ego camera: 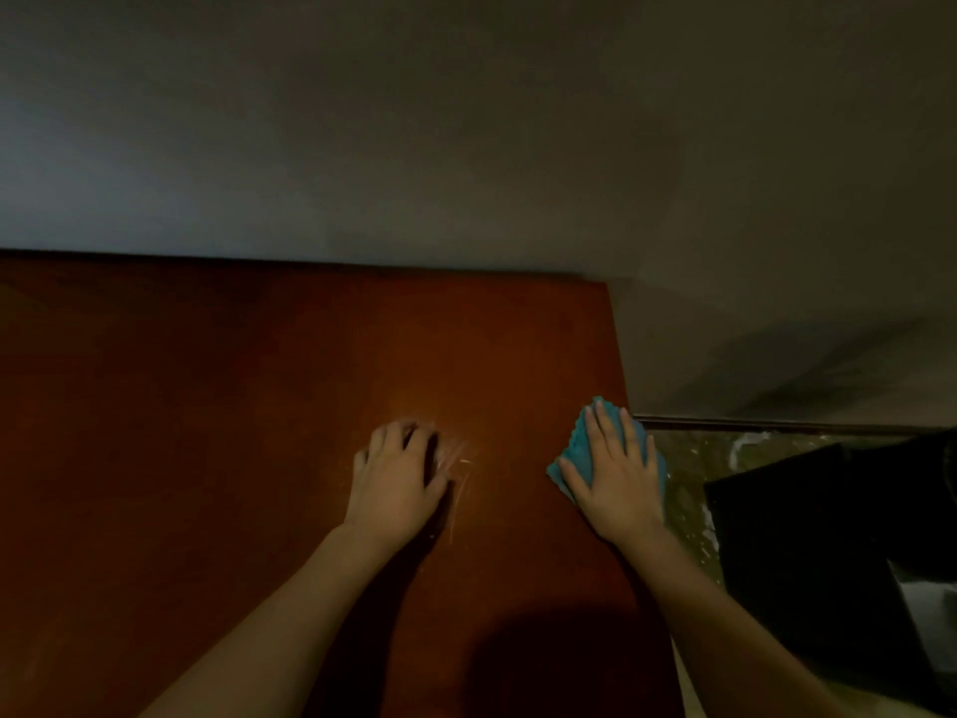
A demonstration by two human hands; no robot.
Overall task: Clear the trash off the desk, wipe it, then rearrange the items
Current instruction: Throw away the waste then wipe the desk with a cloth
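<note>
1. Pressing flat on a teal cloth, the right hand lies palm down with its fingers straight and slightly spread; nothing is curled round the fabric, which only shows past the fingertips and along the thumb side.
2. That cloth sits on the reddish-brown desk, right at the desk's right edge and about midway between the desk's far edge and its near one; its scalloped border pokes out beyond the fingers, and a small part of it overhangs the desk's right edge.
3. Left of the cloth, and apart from it, the left hand rests on the desk with its fingers bent at the knuckles and close together; whether anything lies under them cannot be told, since the palm hides that spot; the thumb lies along the hand's right side.
4. Just right of the left hand, between it and the cloth, the desk's surface carries a patch of pale thin scratches or streaks; the light is dim, so their nature stays uncertain.
5. Both forearms reach in from the desk's near side; a dark rounded shadow falls on the desk between them.
6. Behind the desk's far edge rises a plain grey wall; the desk stands against it.
7. Beyond the desk's right edge, lower down, a mottled greenish floor shows; on it stands a black boxy object, too dark to identify.
</note>
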